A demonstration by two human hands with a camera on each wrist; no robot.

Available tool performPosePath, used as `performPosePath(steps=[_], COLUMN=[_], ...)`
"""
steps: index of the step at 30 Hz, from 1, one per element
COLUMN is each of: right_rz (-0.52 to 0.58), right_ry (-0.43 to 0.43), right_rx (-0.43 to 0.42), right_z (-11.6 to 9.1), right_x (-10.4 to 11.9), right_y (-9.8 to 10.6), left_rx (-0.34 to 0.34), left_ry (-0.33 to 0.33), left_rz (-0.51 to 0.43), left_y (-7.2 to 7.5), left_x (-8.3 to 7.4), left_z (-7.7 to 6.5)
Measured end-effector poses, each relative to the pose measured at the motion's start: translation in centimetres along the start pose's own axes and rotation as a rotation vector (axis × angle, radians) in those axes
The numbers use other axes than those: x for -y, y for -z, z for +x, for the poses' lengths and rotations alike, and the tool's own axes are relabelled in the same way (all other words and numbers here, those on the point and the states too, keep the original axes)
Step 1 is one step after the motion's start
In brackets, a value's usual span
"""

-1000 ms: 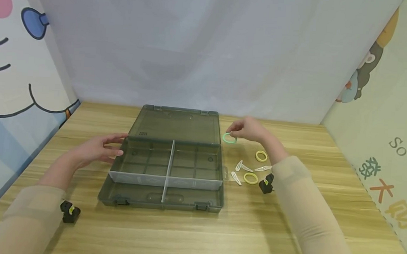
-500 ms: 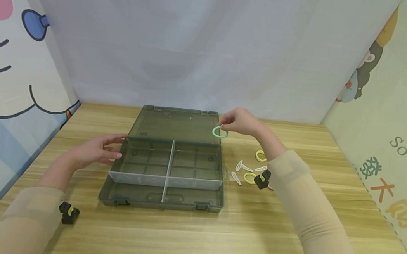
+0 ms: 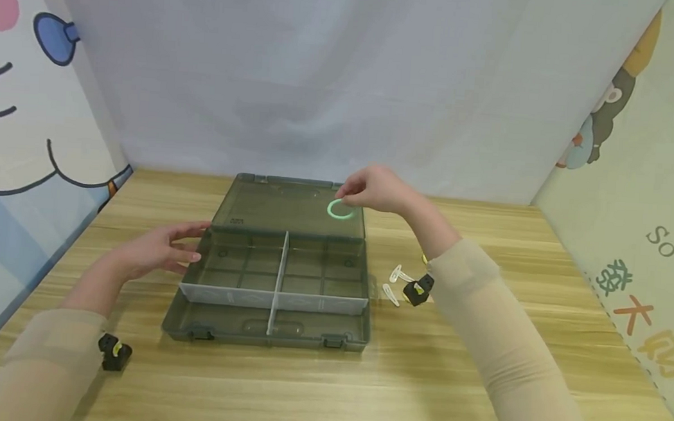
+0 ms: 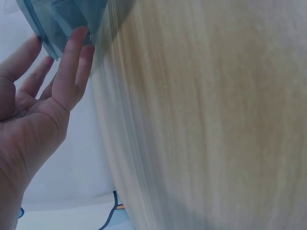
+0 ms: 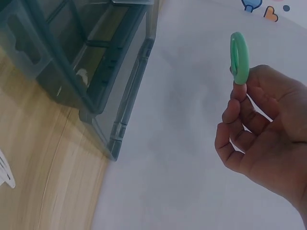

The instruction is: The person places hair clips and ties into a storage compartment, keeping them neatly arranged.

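My right hand [image 3: 380, 189] pinches a green hair tie [image 5: 242, 62] between thumb and fingertips. It hangs in front of the raised lid of a smoky, see-through divided storage box [image 3: 265, 341]. In the right wrist view the hair tie stands up on edge, with the other fingers loosely bent below. My left hand [image 3: 157, 251] is at the box's left side, its fingertips right at the wall. The left wrist view shows those fingers [image 4: 72, 62] spread and lightly bent against the box corner [image 4: 53, 28].
White snap hair clips [image 3: 390, 295] lie right of the box. A yellow hair tie [image 3: 425, 259] is mostly hidden behind the right sleeve [image 3: 466, 270]. Pale dividers [image 3: 308, 303] split the box into compartments. A grey-white cloth [image 3: 321, 87] hangs behind the wooden table [image 3: 279, 394].
My right hand has moved left and a little up with the green hair tie, from beside the box to over its lid. The left hand has stayed at the box's side.
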State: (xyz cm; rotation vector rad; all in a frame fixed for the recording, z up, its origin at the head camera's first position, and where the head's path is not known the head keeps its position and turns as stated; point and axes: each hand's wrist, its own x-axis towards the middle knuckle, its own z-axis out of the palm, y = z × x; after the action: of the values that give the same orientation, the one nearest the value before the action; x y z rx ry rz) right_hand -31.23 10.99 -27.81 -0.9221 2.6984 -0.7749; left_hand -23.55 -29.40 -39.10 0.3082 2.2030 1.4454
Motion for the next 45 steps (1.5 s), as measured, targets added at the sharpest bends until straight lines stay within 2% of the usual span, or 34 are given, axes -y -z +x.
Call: performPosePath(steps=[10, 15, 26, 31, 45], right_rz=[-0.002, 0.015, -0.001, 0.017, -0.007], right_ry=[0.074, 0.105, 0.227, 0.273, 0.302], right_rx=[0.012, 0.042, 0.121, 0.167, 0.228], right_z=[1.5, 2.3, 4.2, 5.4, 8.4], right_x=[3.5, 5.0, 7.4, 8.2, 8.9], right_y=[-1.3, -2.2, -4.9, -6.4, -10.1], left_rx=[-0.001, -0.003, -0.006, -0.002, 0.016], left_ry=[0.003, 0.005, 0.009, 0.007, 0.012], left_rz=[-0.004, -0.006, -0.015, -0.021, -0.051], left_y=[0.0, 0.0, -0.1, 0.0, 0.2], left_x=[-0.1, 0.0, 0.0, 0.0, 0.2], left_z=[-0.1, -0.1, -0.1, 0.0, 0.2])
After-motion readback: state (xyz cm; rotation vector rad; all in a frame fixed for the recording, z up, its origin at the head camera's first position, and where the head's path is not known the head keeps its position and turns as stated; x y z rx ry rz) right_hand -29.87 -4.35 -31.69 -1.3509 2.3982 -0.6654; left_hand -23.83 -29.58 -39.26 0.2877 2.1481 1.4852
